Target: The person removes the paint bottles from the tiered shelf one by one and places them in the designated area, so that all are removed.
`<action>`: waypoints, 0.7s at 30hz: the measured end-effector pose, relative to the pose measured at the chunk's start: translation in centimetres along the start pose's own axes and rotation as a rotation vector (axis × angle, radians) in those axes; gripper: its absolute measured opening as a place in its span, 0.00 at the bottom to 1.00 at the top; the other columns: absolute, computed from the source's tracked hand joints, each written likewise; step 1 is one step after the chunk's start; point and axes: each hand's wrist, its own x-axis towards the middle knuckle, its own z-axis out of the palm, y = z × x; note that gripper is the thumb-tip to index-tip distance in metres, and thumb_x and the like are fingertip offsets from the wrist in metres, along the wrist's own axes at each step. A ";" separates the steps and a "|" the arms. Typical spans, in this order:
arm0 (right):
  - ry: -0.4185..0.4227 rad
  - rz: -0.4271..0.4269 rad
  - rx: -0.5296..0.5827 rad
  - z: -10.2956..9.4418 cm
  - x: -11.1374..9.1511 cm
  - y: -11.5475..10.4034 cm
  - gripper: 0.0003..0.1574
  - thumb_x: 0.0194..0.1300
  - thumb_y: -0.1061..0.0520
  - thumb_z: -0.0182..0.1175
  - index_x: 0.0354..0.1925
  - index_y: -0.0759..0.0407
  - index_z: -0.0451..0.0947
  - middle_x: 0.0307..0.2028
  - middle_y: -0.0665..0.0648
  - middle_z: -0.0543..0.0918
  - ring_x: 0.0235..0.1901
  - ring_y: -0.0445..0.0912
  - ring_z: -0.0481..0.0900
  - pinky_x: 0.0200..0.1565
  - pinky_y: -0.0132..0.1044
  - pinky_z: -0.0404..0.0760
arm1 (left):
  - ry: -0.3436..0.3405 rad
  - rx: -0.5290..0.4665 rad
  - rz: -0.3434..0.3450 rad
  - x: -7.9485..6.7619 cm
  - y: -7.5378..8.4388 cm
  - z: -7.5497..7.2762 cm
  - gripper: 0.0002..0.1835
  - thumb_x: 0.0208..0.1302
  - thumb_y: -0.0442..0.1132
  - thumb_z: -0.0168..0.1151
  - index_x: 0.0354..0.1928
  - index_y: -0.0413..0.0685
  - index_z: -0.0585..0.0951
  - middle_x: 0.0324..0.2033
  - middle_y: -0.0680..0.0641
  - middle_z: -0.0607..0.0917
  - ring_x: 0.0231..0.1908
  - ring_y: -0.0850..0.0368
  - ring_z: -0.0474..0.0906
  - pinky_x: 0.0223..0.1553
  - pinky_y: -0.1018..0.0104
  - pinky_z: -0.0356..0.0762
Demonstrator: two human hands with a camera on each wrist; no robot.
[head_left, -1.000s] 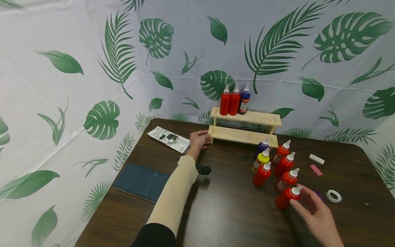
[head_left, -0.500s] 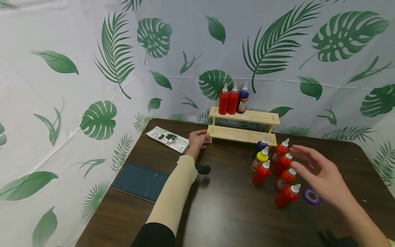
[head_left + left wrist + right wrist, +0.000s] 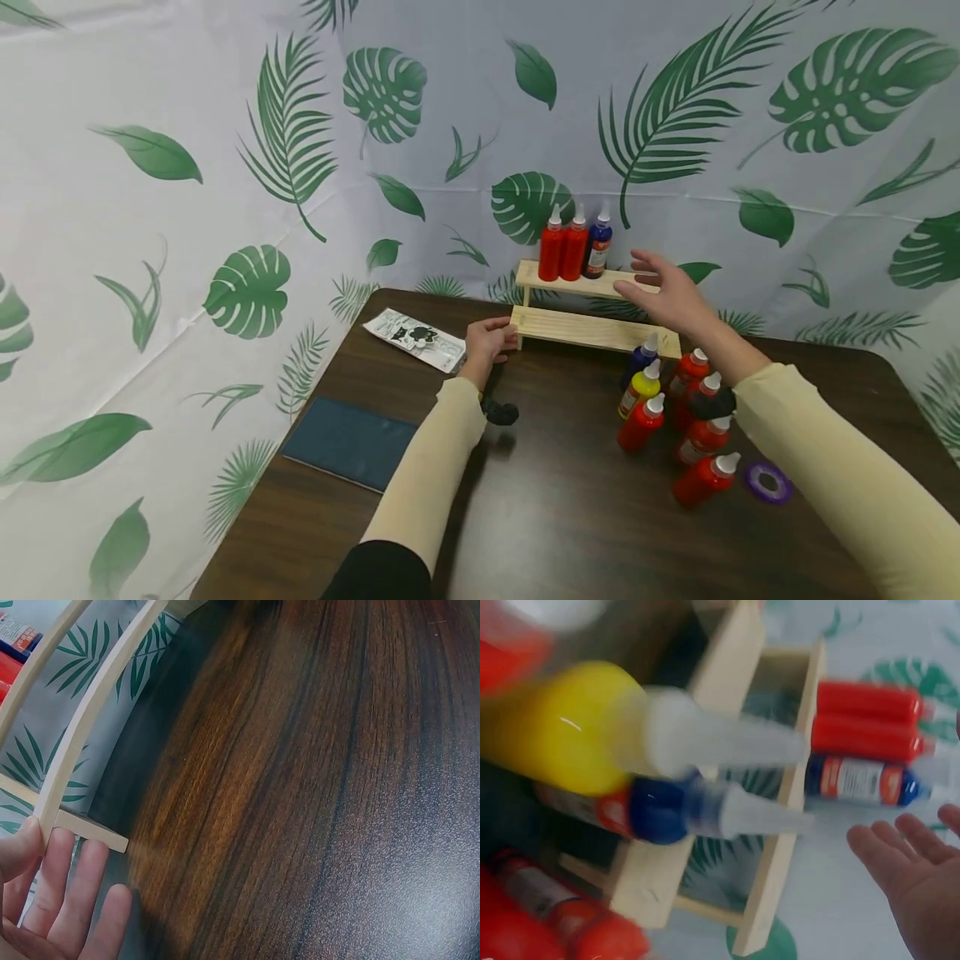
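My left hand [image 3: 486,348] pinches the left end of the lower board of a two-tier wooden rack [image 3: 592,329] between thumb and fingers, as the left wrist view shows up close. Over the right part of the upper board, my right hand [image 3: 669,293] holds nothing, its fingers spread. To its left on that board stand two red squeeze bottles [image 3: 551,254] and a blue squeeze bottle [image 3: 598,250], all upright with white nozzles. Below the right forearm, a yellow squeeze bottle [image 3: 640,390], another blue bottle [image 3: 639,360] and several red bottles [image 3: 702,483] stand on the table.
A purple ring-shaped roll [image 3: 768,482] lies right of the nearest red bottle. On the left are a dark blue flat folder [image 3: 348,442] and a white printed packet [image 3: 416,338]. Behind the dark wooden table [image 3: 555,517] hangs a leaf-patterned cloth [image 3: 450,108].
My right hand has left the nearest red bottle and moved forward and left, up over the rack's upper board. My left hand has stayed at the rack's left end.
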 end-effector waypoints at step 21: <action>0.071 0.078 0.151 3.7 9.2 -0.8 0.51 0.71 0.50 0.53 0.76 0.58 0.33 0.71 0.69 0.55 0.68 0.62 0.59 0.64 0.55 0.62 | 0.026 0.003 -0.017 0.2 0.0 0.1 0.10 0.58 0.40 0.70 0.42 0.52 0.87 0.27 0.49 0.88 0.27 0.58 0.86 0.24 0.62 0.81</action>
